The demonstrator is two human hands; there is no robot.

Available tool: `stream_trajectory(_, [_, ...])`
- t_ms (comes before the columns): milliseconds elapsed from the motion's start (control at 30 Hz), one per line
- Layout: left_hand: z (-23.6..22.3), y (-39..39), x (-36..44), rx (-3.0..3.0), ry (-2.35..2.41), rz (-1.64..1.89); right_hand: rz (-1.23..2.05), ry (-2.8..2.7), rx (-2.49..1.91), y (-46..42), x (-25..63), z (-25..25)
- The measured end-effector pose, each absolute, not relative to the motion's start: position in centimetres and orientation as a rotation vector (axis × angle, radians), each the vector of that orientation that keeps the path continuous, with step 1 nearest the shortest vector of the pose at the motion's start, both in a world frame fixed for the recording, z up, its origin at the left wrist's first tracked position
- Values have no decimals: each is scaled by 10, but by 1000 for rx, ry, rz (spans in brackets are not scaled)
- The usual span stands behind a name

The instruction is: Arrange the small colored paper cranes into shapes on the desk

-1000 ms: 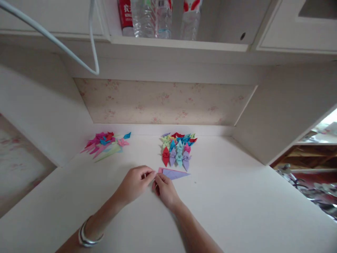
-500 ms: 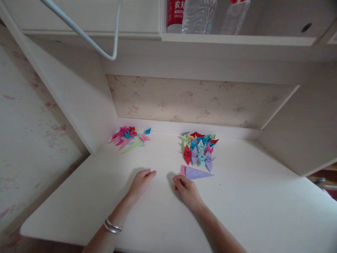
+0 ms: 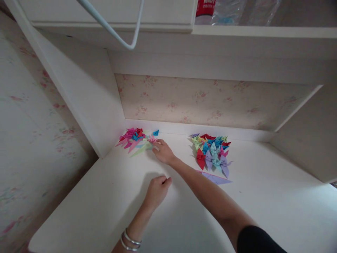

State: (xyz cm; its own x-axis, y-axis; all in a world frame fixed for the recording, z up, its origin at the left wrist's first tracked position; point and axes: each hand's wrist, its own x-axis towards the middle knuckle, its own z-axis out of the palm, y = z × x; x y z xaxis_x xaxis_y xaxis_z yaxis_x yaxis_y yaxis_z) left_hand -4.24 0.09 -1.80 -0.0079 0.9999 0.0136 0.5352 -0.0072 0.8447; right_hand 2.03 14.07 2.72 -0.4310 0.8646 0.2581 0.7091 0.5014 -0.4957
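Observation:
My right hand (image 3: pixel 163 151) reaches across to the left pile of folded paper (image 3: pixel 131 137), its thumb and fingertips slightly apart at the pile's right edge. Close to those fingertips are a pink folded paper piece (image 3: pixel 152 139) and a flat light-green paper strip (image 3: pixel 140 149). My left hand (image 3: pixel 158 189) rests nearer the front of the desk, fingers curled in a loose fist, and nothing shows in it. To the right sits a cluster of colourful paper cranes (image 3: pixel 213 151). Below it lies a purple folded paper (image 3: pixel 214 178) over a pink one, partly hidden by my right forearm.
The white desk (image 3: pixel 263 211) is bounded by a side panel (image 3: pixel 84 95) at left and another at right. Above hang a shelf (image 3: pixel 263 31) with plastic bottles and a white curved bar (image 3: pixel 116 33). A small blue folded piece (image 3: pixel 156 133) lies near the back edge.
My right hand has moved from beside the purple paper to the left pile. My left hand remains curled at the front. The view has shifted slightly left.

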Motion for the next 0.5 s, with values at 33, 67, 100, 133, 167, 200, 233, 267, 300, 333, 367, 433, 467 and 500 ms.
stream_trajectory(33, [-18,1,-42,1612,1614,899,401,-2307,-1324,149,11,23])
stream_trajectory(67, [-17,1,-42,1608,1610,889,388,-2325,-1354,156,4,18])
stream_trajectory(100, [-18,1,-42,1607,1609,875,385,-2329,-1385,162,-3,14])
stream_trajectory(133, [-18,2,-42,1608,1608,858,376,-2334,-1417,166,-8,10])
stream_trajectory(167, [-18,2,-42,1609,1608,843,369,-2333,-1447,170,-13,6])
stream_trajectory(200, [-19,3,-42,1612,1610,831,364,-2329,-1472,173,-16,3])
stream_trajectory(233, [-20,3,-43,1616,1614,820,358,-2323,-1494,176,-19,1])
stream_trajectory(267, [-21,4,-43,1621,1617,811,354,-2316,-1511,179,-22,-1])
stream_trajectory(300, [-22,4,-43,1627,1618,806,351,-2308,-1522,181,-24,-3])
stream_trajectory(333, [-22,4,-43,1630,1616,802,349,-2300,-1527,183,-26,-5])
stream_trajectory(367, [-23,4,-43,1630,1613,800,348,-2291,-1528,184,-27,-6])
stream_trajectory(433, [-23,4,-43,1621,1603,808,345,-2266,-1522,186,-28,-9])
stream_trajectory(467, [-23,4,-42,1614,1601,814,344,-2248,-1516,186,-27,-10])
stream_trajectory(500, [-22,4,-42,1609,1604,822,345,-2227,-1509,186,-26,-10])
